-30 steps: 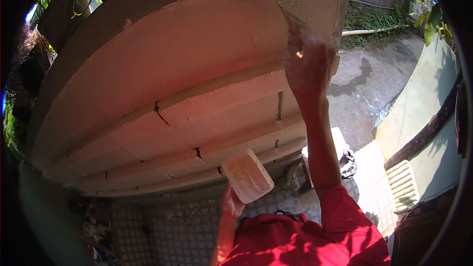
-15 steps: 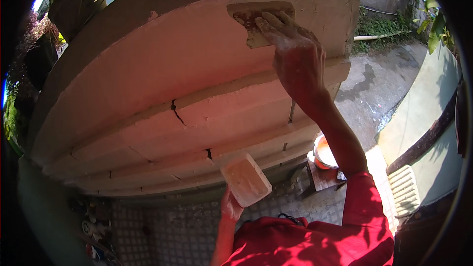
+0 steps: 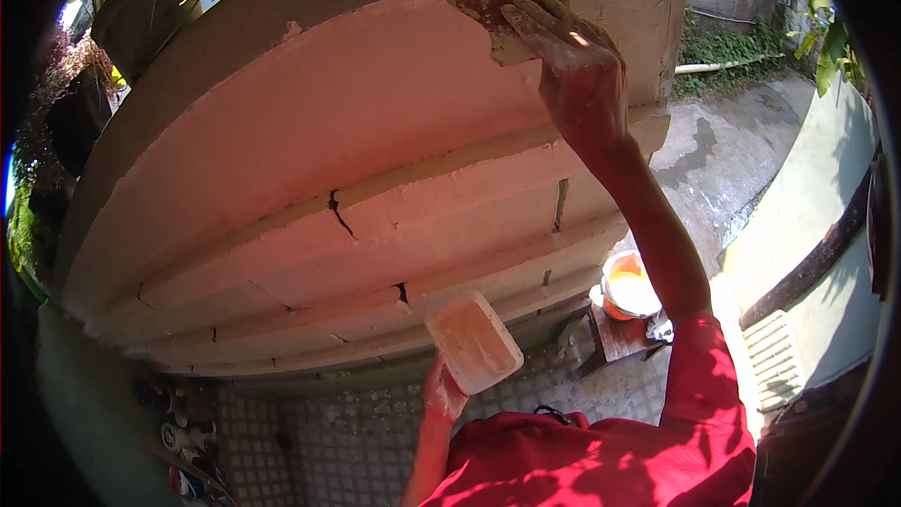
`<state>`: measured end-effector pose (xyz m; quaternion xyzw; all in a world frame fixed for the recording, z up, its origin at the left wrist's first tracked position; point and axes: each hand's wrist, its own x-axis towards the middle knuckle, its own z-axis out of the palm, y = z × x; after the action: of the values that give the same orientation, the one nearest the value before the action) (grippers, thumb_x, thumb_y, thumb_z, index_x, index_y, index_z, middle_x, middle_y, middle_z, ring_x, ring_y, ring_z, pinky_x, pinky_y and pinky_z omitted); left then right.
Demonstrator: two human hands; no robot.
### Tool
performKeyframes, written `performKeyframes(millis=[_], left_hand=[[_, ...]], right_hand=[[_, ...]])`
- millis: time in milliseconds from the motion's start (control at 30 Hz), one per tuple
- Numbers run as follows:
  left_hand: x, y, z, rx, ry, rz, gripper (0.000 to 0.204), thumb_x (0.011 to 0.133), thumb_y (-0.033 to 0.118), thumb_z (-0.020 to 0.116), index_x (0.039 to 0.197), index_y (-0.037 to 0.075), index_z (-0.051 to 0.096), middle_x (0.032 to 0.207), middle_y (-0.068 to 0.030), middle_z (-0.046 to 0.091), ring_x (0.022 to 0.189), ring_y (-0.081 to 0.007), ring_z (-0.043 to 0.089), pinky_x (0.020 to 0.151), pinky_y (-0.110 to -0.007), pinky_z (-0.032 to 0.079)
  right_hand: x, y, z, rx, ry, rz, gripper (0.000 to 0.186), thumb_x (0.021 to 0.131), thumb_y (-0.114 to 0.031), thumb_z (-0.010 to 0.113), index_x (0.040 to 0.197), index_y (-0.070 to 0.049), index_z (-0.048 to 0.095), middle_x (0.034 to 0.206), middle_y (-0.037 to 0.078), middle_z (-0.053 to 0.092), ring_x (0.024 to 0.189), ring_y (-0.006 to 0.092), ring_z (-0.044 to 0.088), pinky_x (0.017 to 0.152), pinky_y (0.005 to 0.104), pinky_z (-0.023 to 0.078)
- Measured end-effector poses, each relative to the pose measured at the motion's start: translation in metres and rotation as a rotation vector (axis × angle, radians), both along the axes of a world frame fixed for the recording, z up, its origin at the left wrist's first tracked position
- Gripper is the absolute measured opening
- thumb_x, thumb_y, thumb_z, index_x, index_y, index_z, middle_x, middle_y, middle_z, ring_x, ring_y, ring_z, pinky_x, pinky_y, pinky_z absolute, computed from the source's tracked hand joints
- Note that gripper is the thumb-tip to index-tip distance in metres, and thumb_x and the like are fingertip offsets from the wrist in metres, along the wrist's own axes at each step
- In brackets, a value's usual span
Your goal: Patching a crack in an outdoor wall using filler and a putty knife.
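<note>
My right hand [image 3: 582,61] is raised to the upper part of the stepped plaster surface [image 3: 375,94]. Its fingers press on a thin, stained putty scraper [image 3: 493,11] that lies against the surface and overlaps the upper rim of the pinkish panel. Pale residue coats those fingers. Lower down, my left hand [image 3: 444,392] grips the near-left side of a shallow rectangular tub [image 3: 475,343], held tilted below the ledges. A pale smear lines the tub's inside. Dark cracks [image 3: 340,211] break the ledges between the two hands.
A white and orange bucket [image 3: 627,286] stands on a small wooden stool [image 3: 619,338] below my right arm. Potted plants [image 3: 145,5] line the upper left. Tiled floor [image 3: 347,432] lies beneath, and a pale slatted piece [image 3: 772,361] is at the right.
My right hand and the scraper have moved up and slightly right, reaching the panel's upper rim. My left hand and the tub have stayed nearly in place.
</note>
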<state>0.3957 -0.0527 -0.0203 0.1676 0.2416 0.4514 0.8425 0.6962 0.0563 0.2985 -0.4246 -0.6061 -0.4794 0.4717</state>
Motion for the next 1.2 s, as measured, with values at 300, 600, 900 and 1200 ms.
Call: performKeyframes(millis=[300, 600, 900, 1200], left_hand=[[-0.011, -0.003, -0.003, -0.006, -0.056, 0.074, 0.050, 0.098, 0.032, 0.045, 0.142, 0.010, 0.035, 0.142, -0.0069, 0.044, 0.129, -0.0253, 0.043, 0.107, -0.044, 0.036], [-0.010, -0.001, 0.001, 0.012, -0.035, 0.085, 0.050, 0.098, 0.031, 0.046, 0.142, 0.009, 0.035, 0.142, -0.0077, 0.043, 0.129, -0.0257, 0.043, 0.108, -0.044, 0.036], [-0.008, -0.001, -0.001, 0.028, -0.012, 0.055, 0.053, 0.098, 0.034, 0.045, 0.143, 0.008, 0.033, 0.143, -0.0071, 0.042, 0.131, -0.0250, 0.041, 0.108, -0.043, 0.034], [-0.007, 0.003, 0.003, 0.018, -0.011, 0.033, 0.049, 0.098, 0.032, 0.045, 0.141, 0.009, 0.035, 0.141, -0.0084, 0.044, 0.129, -0.0265, 0.044, 0.108, -0.045, 0.035]], right_hand=[[-0.020, -0.013, -0.005, -0.146, 0.106, 0.078, 0.047, 0.067, 0.009, 0.058, 0.108, -0.010, 0.068, 0.115, 0.006, 0.065, 0.105, 0.0289, 0.062, 0.090, 0.0404, 0.051], [-0.023, -0.008, -0.010, -0.162, 0.078, 0.105, 0.046, 0.065, 0.009, 0.059, 0.107, -0.009, 0.068, 0.113, 0.008, 0.066, 0.107, 0.0278, 0.061, 0.087, 0.0392, 0.051], [-0.037, 0.008, -0.030, -0.129, -0.004, 0.018, 0.047, 0.065, 0.009, 0.059, 0.109, -0.009, 0.067, 0.113, 0.008, 0.066, 0.108, 0.0284, 0.061, 0.086, 0.0392, 0.052], [-0.033, 0.011, -0.021, -0.037, 0.000, 0.048, 0.042, 0.068, 0.009, 0.058, 0.106, -0.007, 0.068, 0.112, 0.010, 0.066, 0.108, 0.0289, 0.061, 0.089, 0.0394, 0.051]])
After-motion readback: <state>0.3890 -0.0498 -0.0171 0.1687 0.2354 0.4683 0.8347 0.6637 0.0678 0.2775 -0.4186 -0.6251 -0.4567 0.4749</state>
